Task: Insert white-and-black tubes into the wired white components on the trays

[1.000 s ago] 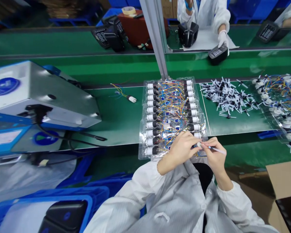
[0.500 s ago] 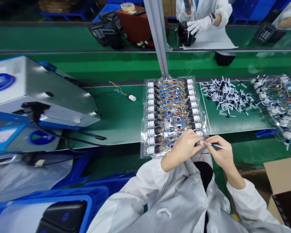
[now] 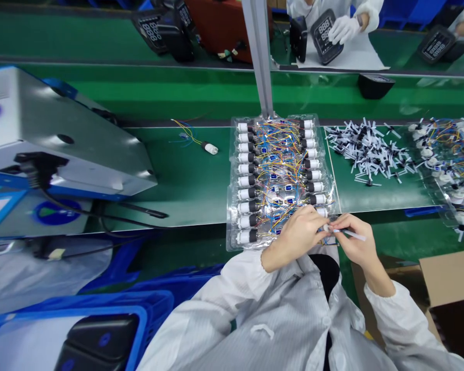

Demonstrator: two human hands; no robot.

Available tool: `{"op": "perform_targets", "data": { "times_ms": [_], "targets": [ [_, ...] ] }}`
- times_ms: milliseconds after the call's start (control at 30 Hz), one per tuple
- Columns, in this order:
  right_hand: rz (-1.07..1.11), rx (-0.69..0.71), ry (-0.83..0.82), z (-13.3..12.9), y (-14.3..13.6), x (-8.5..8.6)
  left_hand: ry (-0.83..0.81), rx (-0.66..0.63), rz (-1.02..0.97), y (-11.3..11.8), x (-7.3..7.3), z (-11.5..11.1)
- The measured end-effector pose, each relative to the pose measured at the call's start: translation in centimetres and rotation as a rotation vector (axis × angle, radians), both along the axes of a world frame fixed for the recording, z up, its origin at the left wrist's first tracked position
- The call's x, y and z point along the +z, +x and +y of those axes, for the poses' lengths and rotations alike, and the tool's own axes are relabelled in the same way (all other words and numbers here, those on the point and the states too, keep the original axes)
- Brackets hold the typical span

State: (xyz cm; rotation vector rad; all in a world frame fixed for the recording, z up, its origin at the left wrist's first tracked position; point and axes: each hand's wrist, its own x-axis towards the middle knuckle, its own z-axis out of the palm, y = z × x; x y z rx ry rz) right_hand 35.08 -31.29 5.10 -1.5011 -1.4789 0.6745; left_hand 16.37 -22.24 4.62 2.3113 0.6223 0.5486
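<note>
Over the tray's near right corner, my left hand (image 3: 299, 232) pinches a small white cylindrical part (image 3: 326, 228), mostly covered by the fingers. Against it, my right hand (image 3: 356, 239) grips a short whitish tube (image 3: 353, 235), whose free end points right. The fingertips of both hands almost meet, and the join between the two parts is hidden. Beneath and left of my hands lies a clear plastic tray (image 3: 232, 206) with two columns of white-and-black cylinders (image 3: 247, 207) and tangled coloured wires (image 3: 282, 149) between them.
A pile of whitish tubes with black fittings (image 3: 371, 152) lies right of the tray, beside another filled tray (image 3: 448, 165). One wired cylinder (image 3: 209, 148) lies left. A metal machine (image 3: 81, 144) stands further left. Across the bench, a gloved hand (image 3: 345, 30) holds a display unit (image 3: 325, 38).
The view has shifted slightly. My hands keep nearly the same pose with the cylindrical part and tube. Across the bench, the co-worker's display unit has turned its face into view.
</note>
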Motion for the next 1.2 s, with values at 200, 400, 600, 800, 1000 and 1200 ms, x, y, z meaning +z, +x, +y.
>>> {"op": "perform_targets", "data": {
  "times_ms": [200, 400, 600, 800, 1000, 1200],
  "targets": [
    [-0.07, 0.111, 0.01, 0.5, 0.4, 1.2, 0.017, 0.007, -0.032, 0.0, -0.3, -0.1],
    [-0.093, 0.202, -0.023, 1.1, 0.9, 1.7, 0.021, 0.019, -0.034, 0.1, -0.5, -0.2],
    [-0.056, 0.149, -0.102, 1.1, 1.4, 1.1, 0.024, -0.025, -0.003, 0.2, 0.2, 0.1],
    [0.2, -0.06, -0.136, 0.3, 1.7, -0.6, 0.017, 0.046, 0.003, 0.0, 1.1, -0.1],
    [-0.045, 0.137, 0.053, 0.2, 2.7, 0.9, 0.114, 0.001, 0.14, 0.0, 1.9, -0.4],
    [-0.056, 0.256, 0.117, 0.7, 3.5, 0.7, 0.182, -0.044, 0.207, 0.2, 2.2, -0.4]
  ]
}}
